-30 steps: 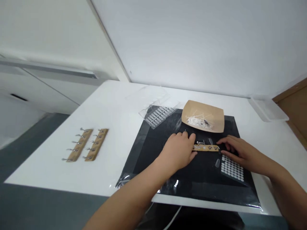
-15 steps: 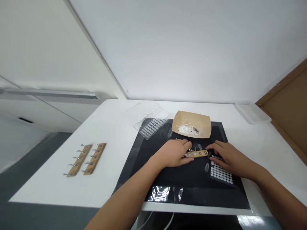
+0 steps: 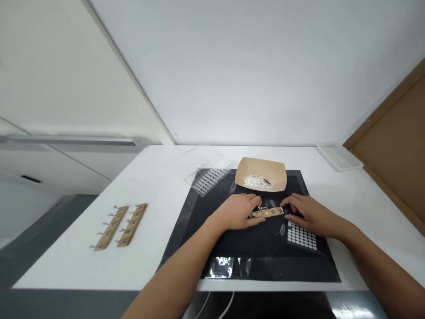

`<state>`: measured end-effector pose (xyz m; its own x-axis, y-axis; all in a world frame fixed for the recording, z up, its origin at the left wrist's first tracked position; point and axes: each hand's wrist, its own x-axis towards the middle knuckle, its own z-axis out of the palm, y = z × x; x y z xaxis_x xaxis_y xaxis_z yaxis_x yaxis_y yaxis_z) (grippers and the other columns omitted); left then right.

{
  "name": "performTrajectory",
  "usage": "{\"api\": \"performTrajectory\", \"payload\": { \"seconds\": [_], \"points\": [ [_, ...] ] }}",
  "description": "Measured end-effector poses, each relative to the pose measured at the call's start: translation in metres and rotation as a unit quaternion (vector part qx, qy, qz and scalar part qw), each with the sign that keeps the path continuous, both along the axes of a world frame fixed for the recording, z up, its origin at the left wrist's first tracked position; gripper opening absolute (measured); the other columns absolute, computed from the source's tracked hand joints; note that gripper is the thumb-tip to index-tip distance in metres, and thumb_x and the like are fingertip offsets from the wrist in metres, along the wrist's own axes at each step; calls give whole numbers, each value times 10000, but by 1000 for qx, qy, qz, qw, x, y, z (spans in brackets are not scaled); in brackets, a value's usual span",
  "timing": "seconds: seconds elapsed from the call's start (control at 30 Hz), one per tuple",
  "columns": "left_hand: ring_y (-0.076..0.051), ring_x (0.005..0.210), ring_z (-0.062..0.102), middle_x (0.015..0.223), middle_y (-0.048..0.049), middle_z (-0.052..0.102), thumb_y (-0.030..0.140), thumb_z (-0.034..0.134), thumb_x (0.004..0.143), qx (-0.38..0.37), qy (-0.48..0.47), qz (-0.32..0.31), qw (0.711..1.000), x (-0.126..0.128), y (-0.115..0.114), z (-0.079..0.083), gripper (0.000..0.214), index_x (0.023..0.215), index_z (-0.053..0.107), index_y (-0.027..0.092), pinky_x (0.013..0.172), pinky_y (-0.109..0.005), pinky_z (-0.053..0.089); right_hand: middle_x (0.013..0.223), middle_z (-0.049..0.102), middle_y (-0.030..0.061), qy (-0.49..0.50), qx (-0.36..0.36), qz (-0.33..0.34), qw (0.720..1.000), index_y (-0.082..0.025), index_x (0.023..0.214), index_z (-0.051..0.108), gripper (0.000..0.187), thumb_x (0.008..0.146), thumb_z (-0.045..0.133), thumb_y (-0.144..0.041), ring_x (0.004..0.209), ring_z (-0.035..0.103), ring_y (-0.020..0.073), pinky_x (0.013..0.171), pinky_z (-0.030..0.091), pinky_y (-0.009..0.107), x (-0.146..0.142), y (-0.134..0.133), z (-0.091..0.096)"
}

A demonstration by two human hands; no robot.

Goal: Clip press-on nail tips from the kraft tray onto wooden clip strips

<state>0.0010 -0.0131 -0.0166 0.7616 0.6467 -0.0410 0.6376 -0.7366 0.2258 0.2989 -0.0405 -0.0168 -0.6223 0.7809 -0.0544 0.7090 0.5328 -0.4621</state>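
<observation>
My left hand is closed around the left part of a short wooden strip with metal posts, thumb along its near edge and fingers on its far side. Curled at the strip's right end is my right hand, its index fingertip and thumb on either side of that end. Under the right hand lies a dark sheet of white dots. A clear nail tip rests on the black mat in front of the strip, and another clear nail tip lies just behind it.
A brown paper tray with white bits and thin sticks stands behind my hands. Left of it are clear plastic sheets with nail-shaped tabs. Two wooden strips with metal posts lie far left. A clear plastic tray sits back right.
The view has shifted slightly, so the mat and hands appear a little further left. Both hands keep about the same position at the wooden strip.
</observation>
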Motion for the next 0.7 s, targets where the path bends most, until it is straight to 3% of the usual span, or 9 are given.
{"api": "performTrajectory", "payload": {
  "seconds": [0.4, 0.7],
  "points": [
    [-223, 866, 683, 1003, -66, 705, 586, 504, 1040, -4, -27, 1, 1000, -1, 0, -2, 409, 1080, 600, 191, 748, -317, 488, 980, 643, 54, 7, -1, -1, 1000, -270, 1274, 608, 272, 1030, 555, -378, 856, 615, 226, 765, 467, 376, 1, 1, -2],
    [-213, 813, 672, 930, -46, 712, 567, 531, 1030, -4, -38, 4, 999, -2, 2, -4, 379, 1064, 608, 197, 704, -315, 460, 985, 647, 58, 4, 7, -1, 1000, -268, 1284, 605, 282, 1022, 564, -364, 854, 616, 228, 766, 471, 381, 1, 1, -4]
  ]
}}
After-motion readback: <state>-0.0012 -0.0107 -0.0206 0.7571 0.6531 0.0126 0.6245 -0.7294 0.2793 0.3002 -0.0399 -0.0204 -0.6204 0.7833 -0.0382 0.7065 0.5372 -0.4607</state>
